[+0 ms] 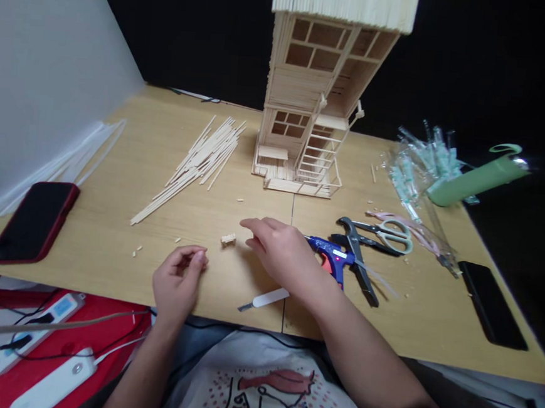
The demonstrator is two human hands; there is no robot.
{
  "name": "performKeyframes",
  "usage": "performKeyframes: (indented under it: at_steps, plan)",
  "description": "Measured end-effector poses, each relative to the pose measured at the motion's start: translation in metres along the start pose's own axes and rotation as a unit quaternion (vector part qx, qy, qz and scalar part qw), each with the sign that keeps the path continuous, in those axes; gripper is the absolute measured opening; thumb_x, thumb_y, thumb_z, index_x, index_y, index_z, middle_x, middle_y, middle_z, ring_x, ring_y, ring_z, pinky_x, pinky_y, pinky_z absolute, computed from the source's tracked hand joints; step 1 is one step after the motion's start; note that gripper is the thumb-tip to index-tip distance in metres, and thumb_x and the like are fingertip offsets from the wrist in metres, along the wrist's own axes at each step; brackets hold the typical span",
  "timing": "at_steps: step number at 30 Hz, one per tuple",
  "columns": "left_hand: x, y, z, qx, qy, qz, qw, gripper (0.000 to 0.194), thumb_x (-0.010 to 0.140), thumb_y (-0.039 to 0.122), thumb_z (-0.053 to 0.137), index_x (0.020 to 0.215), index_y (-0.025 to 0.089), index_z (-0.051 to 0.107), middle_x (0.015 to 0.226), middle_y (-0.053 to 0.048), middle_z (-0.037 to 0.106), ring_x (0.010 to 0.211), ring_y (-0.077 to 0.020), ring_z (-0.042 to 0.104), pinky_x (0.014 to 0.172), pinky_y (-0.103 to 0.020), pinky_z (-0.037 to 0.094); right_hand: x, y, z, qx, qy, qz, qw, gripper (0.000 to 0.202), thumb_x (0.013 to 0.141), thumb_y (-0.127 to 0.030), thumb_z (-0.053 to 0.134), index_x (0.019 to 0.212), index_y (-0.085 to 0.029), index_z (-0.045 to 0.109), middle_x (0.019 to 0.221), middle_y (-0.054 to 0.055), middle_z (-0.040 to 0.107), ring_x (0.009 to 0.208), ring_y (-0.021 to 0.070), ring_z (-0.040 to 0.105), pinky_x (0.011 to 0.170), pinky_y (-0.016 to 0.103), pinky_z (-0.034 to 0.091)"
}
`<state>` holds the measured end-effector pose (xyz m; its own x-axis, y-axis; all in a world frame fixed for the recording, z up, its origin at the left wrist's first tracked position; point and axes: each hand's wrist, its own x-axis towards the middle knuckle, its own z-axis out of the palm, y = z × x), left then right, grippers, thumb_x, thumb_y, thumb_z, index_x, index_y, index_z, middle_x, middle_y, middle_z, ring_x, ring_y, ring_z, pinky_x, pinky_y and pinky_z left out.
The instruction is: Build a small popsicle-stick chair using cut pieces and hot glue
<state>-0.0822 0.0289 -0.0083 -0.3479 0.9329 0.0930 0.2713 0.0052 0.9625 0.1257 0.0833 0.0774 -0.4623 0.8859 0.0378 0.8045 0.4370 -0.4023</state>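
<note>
My left hand point(177, 283) rests low over the table with its fingers curled and the thumb against the fingertips. Whatever it may hold is hidden. My right hand point(278, 250) hovers palm down with the index finger stretched out and the thumb apart, and nothing shows in it. Between both hands lies a small piece of short wooden sticks joined together point(228, 240). A blue hot glue gun point(332, 256) with a lit red light is partly covered by my right hand and forearm. Below that hand lies a craft knife point(267, 298) with a white handle.
A tall wooden-stick model house point(304, 93) stands at the back. Loose wooden sticks point(200, 160) lie left of it. Pliers point(360, 261), scissors point(387, 235), a green bottle point(477, 182) and plastic-wrapped sticks point(410, 171) are right. Phones point(35, 223) lie at both sides.
</note>
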Motion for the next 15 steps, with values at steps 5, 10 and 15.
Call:
performKeyframes:
  at_steps: [5,10,15]
  plan:
    - [-0.018,0.010,0.009,-0.108,-0.021,0.109,0.988,0.039,0.102,0.025,0.050,0.063,0.019,0.049,0.059,0.002,0.047,0.057,-0.0117,0.050,0.056,-0.027,0.041,-0.043,0.004,-0.006,0.003,-0.007,-0.004,1.000,0.019,0.104,-0.027,0.055,0.098,-0.019,0.070,0.090,0.006,0.074,0.084,0.0190,0.070,0.072,0.028,0.046]
    - [-0.038,0.016,0.021,-0.093,-0.129,0.196,0.968,0.035,0.091,0.006,0.062,0.064,0.019,0.045,0.058,0.005,0.046,0.055,-0.0105,0.048,0.056,-0.027,0.041,-0.085,-0.002,0.027,0.022,-0.014,-0.041,0.999,0.017,0.101,-0.029,0.061,0.089,-0.019,0.068,0.078,0.002,0.071,0.072,0.0175,0.068,0.061,0.028,0.040]
    - [-0.041,0.022,0.039,0.028,-0.187,0.223,0.956,0.033,0.086,0.006,0.070,0.068,0.021,0.046,0.063,0.004,0.054,0.060,-0.0114,0.054,0.060,-0.027,0.043,-0.101,-0.006,0.051,0.039,-0.009,-0.069,0.997,0.025,0.102,-0.033,0.059,0.085,-0.018,0.069,0.072,0.002,0.070,0.063,0.0179,0.065,0.053,0.032,0.034]
